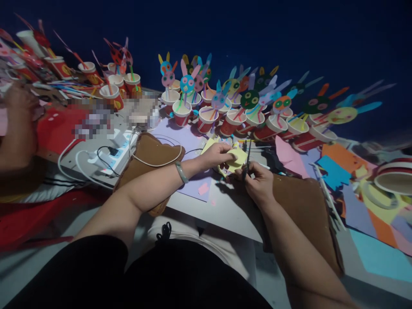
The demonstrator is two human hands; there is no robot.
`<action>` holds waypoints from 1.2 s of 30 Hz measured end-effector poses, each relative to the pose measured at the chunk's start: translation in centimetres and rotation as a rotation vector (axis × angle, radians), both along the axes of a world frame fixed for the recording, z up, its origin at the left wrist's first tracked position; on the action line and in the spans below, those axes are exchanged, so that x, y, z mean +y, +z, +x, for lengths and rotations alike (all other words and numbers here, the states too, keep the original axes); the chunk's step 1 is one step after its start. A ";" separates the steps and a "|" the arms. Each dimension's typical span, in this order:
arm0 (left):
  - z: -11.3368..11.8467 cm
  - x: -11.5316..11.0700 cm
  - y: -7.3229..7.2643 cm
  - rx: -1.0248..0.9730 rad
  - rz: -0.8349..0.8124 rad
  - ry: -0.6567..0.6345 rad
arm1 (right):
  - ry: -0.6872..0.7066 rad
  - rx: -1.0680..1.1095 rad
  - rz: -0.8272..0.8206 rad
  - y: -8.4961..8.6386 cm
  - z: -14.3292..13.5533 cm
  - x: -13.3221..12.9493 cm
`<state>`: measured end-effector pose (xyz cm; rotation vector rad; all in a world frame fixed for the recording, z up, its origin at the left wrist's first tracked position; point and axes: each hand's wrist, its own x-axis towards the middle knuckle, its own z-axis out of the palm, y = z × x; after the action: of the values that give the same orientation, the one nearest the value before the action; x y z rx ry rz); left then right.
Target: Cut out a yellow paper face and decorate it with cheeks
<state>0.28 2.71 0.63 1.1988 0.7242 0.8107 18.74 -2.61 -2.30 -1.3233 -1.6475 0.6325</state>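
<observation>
My left hand (219, 155) pinches a piece of yellow paper (237, 159) between thumb and fingers, above the table's front part. Close on its right, my right hand (259, 180) is closed round a pair of dark scissors (247, 161), blades pointing up and away beside the paper's edge. Whether the blades touch the paper I cannot tell. Under my hands lies a lilac sheet (193, 184) with small pink scraps (203, 188) on it. More yellow paper shows just behind my left hand.
Red-and-white paper cups (207, 120) with paper rabbit heads line the back. A white power strip (119, 150) with cables stands left. Brown cushions (154, 156) lie either side of my hands. Coloured paper (363, 214) covers the right. A co-worker's arm (19, 120) is far left.
</observation>
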 end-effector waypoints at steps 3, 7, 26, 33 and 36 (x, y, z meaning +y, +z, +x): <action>0.0 -0.2 0.2 0.033 -0.031 -0.018 | -0.007 0.013 0.010 0.0 0.0 0.0; 0.1 -0.2 0.1 0.047 0.044 0.026 | -0.044 0.031 0.027 -0.1 0.1 0.2; -1.6 0.8 -0.1 0.051 0.166 0.061 | -0.118 0.267 -0.085 0.9 -0.8 0.3; -1.5 0.6 -0.5 0.103 0.204 0.022 | -0.110 0.303 -0.146 0.9 -1.0 0.2; -1.4 0.4 -0.8 0.100 0.214 0.022 | -0.066 0.332 -0.162 1.1 -1.6 -0.1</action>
<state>-1.11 3.07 -0.18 1.4333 0.7473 0.8677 17.15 -2.66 -1.18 -1.3003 -1.3016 0.9079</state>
